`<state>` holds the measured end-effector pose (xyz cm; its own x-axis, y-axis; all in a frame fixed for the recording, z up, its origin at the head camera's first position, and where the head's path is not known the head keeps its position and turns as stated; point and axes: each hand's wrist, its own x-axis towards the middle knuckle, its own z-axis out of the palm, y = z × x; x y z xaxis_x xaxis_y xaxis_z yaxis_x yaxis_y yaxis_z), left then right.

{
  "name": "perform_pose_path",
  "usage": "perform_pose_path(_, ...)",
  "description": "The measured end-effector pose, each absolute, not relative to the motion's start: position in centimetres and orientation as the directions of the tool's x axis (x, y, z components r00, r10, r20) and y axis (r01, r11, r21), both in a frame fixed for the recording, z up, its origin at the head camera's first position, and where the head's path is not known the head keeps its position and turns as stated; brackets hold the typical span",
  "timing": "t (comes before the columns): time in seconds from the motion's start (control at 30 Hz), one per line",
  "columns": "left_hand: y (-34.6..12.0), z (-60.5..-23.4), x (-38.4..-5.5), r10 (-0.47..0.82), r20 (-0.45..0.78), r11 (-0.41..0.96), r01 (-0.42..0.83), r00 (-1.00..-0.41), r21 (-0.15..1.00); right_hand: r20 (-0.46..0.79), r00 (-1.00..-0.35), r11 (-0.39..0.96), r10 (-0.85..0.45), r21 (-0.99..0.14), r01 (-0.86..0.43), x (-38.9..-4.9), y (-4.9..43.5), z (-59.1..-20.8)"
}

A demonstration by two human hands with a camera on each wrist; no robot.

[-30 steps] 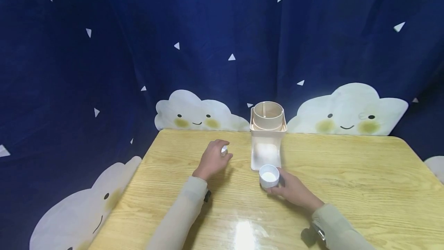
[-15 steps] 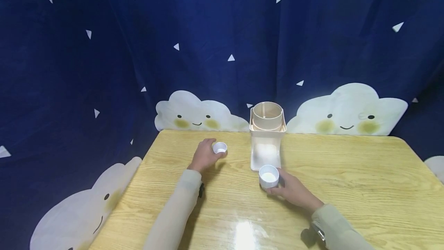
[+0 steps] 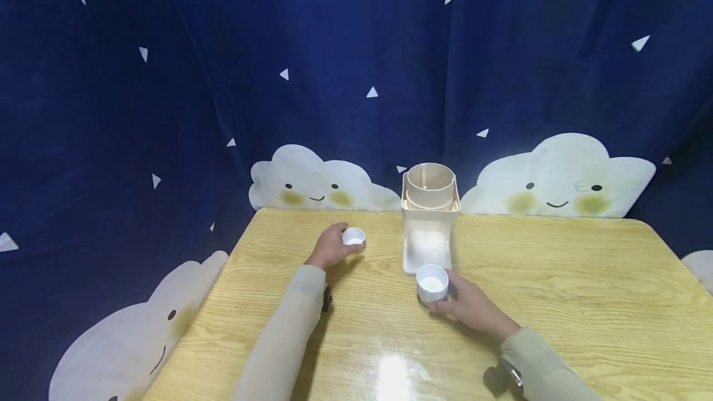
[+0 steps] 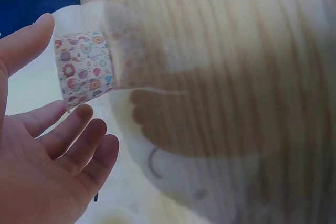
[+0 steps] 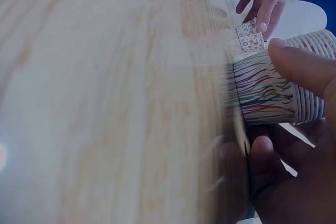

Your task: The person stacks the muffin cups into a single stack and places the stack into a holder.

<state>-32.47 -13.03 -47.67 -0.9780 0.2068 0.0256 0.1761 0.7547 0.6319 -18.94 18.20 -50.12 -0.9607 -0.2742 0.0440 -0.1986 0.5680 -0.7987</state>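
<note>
A small paper cup (image 4: 84,67) with a flowery print stands upright, rim up, on the table at the left. My left hand (image 3: 330,246) is around its far-left side. In the left wrist view the thumb (image 4: 39,35) is apart from the cup, and the loosely spread fingertips (image 4: 83,112) are close by its lower edge. My right hand (image 3: 473,302) holds a stack of paper cups (image 5: 265,88) with coloured streaks. The thumb (image 5: 291,61) lies along one side near the nested rims, the fingers on the other.
A beige plastic stand (image 3: 430,218) with a round, open-topped cylinder rises at the back centre, just behind the cup stack. The wooden table (image 3: 557,289) ends at a dark blue curtain (image 3: 345,48) with clouds and triangles.
My left hand has moved left with the small cup, whose white inside now shows; both have kept nearly still over the last half second. My right hand and the stack have not moved.
</note>
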Motion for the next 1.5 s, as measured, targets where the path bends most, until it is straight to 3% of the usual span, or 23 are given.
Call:
perform_pose_path(1.13, -12.6, -48.6, -31.5, 0.167, 0.069, 0.700, 0.167, -0.984, 0.694, 0.033, -0.962, 0.567, -0.272, -0.802, -0.188, -18.5, 18.0, -49.8)
perform_pose_path(1.5, -12.2, -47.4, -30.7, 0.150, 0.078, 0.655, 0.158, -0.986, 0.739, 0.032, -0.960, 0.557, -0.277, -0.809, -0.188, -18.6, 18.1, -49.7)
